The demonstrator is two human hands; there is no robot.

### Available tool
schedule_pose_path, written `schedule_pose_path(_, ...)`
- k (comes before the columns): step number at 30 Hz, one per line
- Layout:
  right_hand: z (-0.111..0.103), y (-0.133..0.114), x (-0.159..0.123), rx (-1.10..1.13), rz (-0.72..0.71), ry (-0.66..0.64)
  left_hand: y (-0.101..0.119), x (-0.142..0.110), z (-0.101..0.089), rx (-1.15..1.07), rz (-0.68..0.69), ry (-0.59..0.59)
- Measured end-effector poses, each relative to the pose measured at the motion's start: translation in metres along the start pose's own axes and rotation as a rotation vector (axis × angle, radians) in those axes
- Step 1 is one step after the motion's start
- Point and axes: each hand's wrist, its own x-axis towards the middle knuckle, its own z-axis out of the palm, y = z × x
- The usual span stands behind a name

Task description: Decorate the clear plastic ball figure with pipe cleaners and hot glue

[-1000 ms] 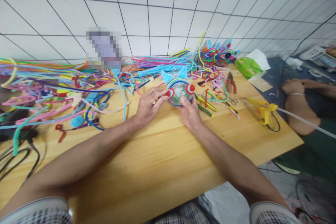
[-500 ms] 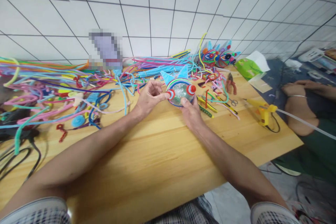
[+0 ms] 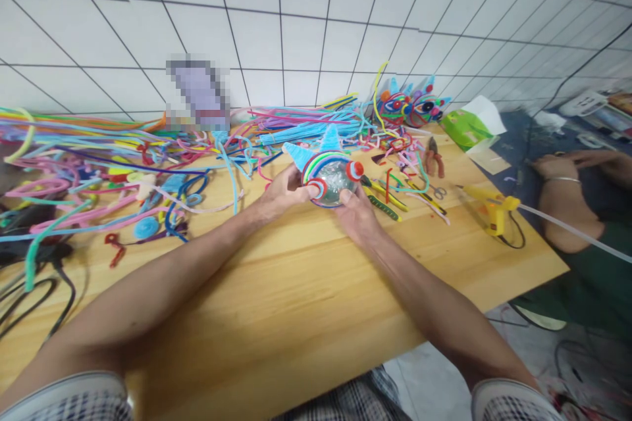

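Observation:
Between my two hands, above the wooden table, is a pipe-cleaner animal head [image 3: 330,156] built round a clear rounded plastic piece. It has two light blue pointed ears, a striped rainbow band and two red-and-blue round knobs. My left hand [image 3: 286,192] is closed on its left side, the thumb pressed on the lower left red knob. From below right, my right hand [image 3: 358,212] grips it, thumb on the clear plastic. The fingers behind the piece are hidden.
Pipe cleaners [image 3: 311,128] in many colours line the wall. Two finished-looking heads [image 3: 409,105] stand at the back right. Pliers [image 3: 434,158], scissors [image 3: 438,193] and a yellow glue gun [image 3: 496,210] lie to the right. A co-worker's arm [image 3: 567,204] rests at far right.
The animal head has tilted to the left and shifted slightly left. My left hand has closed in around its left side, the thumb now over the red knob.

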Motion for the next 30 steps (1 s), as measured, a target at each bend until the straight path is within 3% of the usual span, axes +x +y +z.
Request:
schedule_pose_path(16,0.0004,-0.0007,-0.0010,-0.005,0.008,-0.002,0.0056,-0.0014,0.0030,0.000,0.056,-0.014)
schedule_pose_path(30,-0.0038,-0.0003,-0.0002,-0.015,0.025,0.007,0.0053,-0.0031,0.0030,-0.040,-0.006,0.014)
